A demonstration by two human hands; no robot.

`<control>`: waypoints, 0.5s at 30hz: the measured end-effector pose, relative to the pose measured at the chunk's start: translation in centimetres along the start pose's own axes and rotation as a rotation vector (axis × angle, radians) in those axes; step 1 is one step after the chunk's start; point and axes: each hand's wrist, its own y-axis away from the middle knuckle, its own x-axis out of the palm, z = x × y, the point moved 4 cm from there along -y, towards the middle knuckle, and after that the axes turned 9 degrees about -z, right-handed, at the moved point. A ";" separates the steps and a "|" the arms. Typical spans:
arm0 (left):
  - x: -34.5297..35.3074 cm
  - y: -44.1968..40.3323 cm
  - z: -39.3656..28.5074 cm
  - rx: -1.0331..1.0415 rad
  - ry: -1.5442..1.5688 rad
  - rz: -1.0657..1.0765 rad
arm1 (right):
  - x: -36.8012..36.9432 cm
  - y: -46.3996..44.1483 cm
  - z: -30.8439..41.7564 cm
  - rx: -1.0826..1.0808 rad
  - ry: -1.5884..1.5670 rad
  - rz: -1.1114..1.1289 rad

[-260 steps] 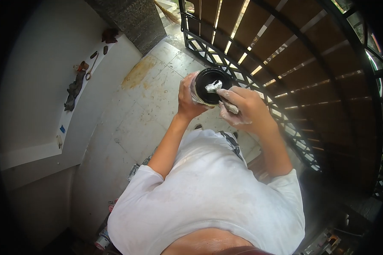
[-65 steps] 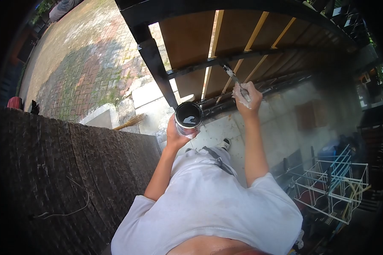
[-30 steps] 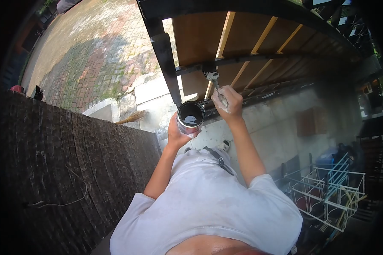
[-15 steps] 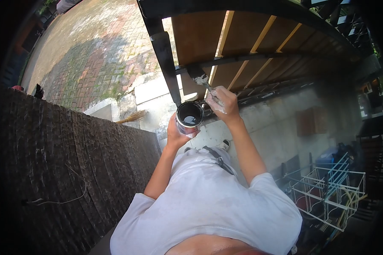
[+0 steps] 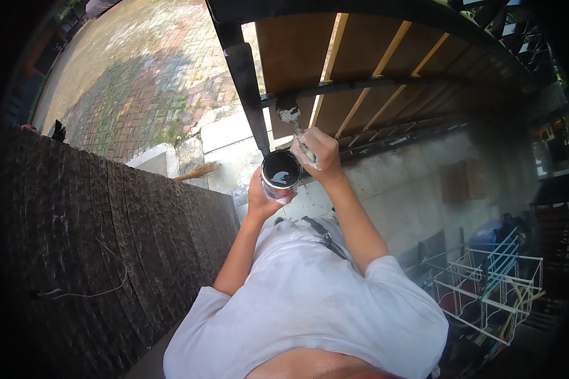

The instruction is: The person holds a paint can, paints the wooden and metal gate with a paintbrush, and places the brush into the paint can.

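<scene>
My left hand point(image 5: 263, 201) is wrapped round an open can of black paint point(image 5: 281, 170), held at chest height. A paint-smeared brush point(image 5: 290, 116) is gripped by its handle in my right hand point(image 5: 318, 153), just above and to the right of the can. The dark bristles meet the black crossbar point(image 5: 354, 84) of a gate near its left end; whitish stuff coats the lower part of the brush. Brown panels point(image 5: 360, 50) with narrow gaps between them lie behind the bar. White smears cover the fingers of my right hand.
The gate's upright post point(image 5: 245, 88) rises beyond the can. A rough dark wall point(image 5: 107, 240) fills the left side, with a thin wire on it. Past it are brick paving point(image 5: 145, 95) and a straw broom point(image 5: 199, 171). White wire racks point(image 5: 487, 290) stand at the lower right.
Since the earliest frame, the view has turned to the gate's post end and the brush has left the can. Lately my right hand and the brush have moved left along the crossbar; the can stays nearly still.
</scene>
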 end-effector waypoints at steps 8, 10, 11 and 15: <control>-0.7 0.5 -0.1 -0.006 -0.034 -0.023 | -0.2 0.0 0.8 0.042 -0.117 -0.035; -0.7 0.5 -0.1 -0.007 -0.037 -0.025 | -0.2 0.0 0.8 0.049 -0.090 -0.024; -0.7 0.4 -0.1 -0.008 -0.024 -0.027 | -0.2 -0.1 0.5 0.060 -0.076 -0.009; -0.9 0.2 -0.1 0.014 0.003 -0.039 | -0.9 0.8 -1.3 0.065 0.005 -0.006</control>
